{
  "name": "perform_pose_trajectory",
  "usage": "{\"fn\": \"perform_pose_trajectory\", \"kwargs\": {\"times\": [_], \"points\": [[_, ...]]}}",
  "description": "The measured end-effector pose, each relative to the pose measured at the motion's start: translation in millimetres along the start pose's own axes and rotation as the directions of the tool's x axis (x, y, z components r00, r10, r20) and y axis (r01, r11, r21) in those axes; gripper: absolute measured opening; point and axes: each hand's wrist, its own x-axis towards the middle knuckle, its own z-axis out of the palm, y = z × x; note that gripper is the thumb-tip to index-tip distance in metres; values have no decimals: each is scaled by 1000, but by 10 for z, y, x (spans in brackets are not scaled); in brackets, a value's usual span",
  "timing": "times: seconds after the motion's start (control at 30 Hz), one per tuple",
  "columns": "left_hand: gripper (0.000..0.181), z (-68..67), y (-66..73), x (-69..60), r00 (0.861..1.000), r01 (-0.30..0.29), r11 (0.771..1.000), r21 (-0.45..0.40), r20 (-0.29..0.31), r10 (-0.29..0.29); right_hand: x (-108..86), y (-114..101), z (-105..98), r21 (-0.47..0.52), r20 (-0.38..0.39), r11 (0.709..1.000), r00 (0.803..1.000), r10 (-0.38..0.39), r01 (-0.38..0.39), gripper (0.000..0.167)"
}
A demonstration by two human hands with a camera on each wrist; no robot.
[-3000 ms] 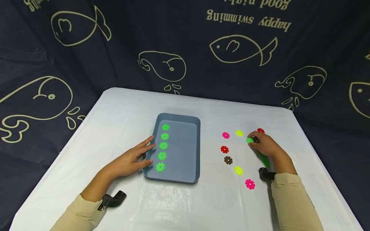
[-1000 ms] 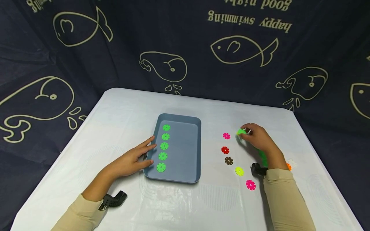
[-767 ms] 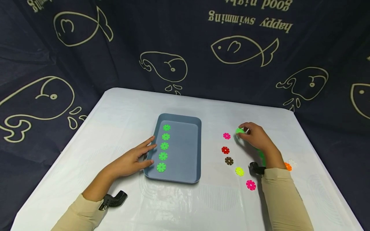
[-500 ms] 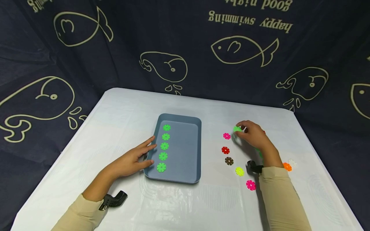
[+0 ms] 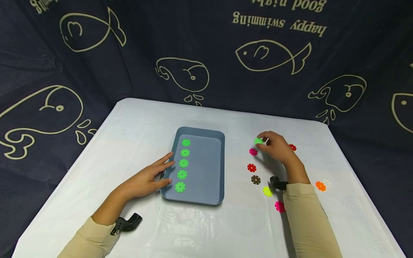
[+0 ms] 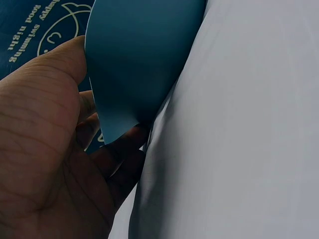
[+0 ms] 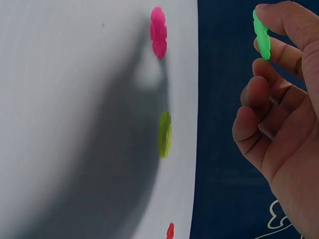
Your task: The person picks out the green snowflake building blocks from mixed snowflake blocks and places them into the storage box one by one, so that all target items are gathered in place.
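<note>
"What is your right hand (image 5: 275, 146) doing?"

"I'm pinching a green notched disc (image 5: 258, 141) between thumb and fingertip, my other fingers loosely curled. Over the last second I've brought it leftward; now it hangs just beyond the far pink disc (image 5: 253, 152)."

"What does that change?"

"It's nearer the tray (image 5: 204, 172) but not in it, so I judge the carry is partway. The column of five green discs (image 5: 183, 163) inside the tray is as it was. The far red disc (image 5: 292, 147), which my hand was covering, shows again."

"And your left hand (image 5: 147, 180)?"

"Fingers spread, resting at the tray's left wall, no disc in it."

"Do the wrist views add anything?"

"The right one shows the pinched disc clear of the table, and a far yellow disc (image 7: 165, 134) that I think my hand hides from the head view. The left one shows my lower fingers against the wall's outer side, but nothing inside the tray; only the head view shows that column."
</note>
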Motion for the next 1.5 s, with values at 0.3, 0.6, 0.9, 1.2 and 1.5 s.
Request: {"fn": "perform_pose_trajectory", "kwargs": {"times": [0.3, 0.6, 0.9, 1.2, 1.5], "points": [[69, 3, -15, 0, 1000, -8, 1000, 3, -4, 8, 53, -82, 46, 16, -1, 999, 999, -48, 48, 31], [68, 1, -11, 0, 1000, -4, 1000, -1, -14, 4, 135, -148, 127, 30, 3, 997, 998, -65, 65, 31], [69, -8, 6, -3, 1000, 6, 1000, -2, -5, -6, 208, -265, 187, 54, 13, 993, 994, -108, 107, 30], [69, -16, -2, 10, 1000, 5, 1000, -4, 1, -5, 274, -417, 240, 74, 20, 987, 990, -143, 141, 31], [69, 1, -18, 0, 1000, 5, 1000, -2, -3, -5, 359, -535, 309, 99, 26, 981, 985, -172, 169, 29]]}}
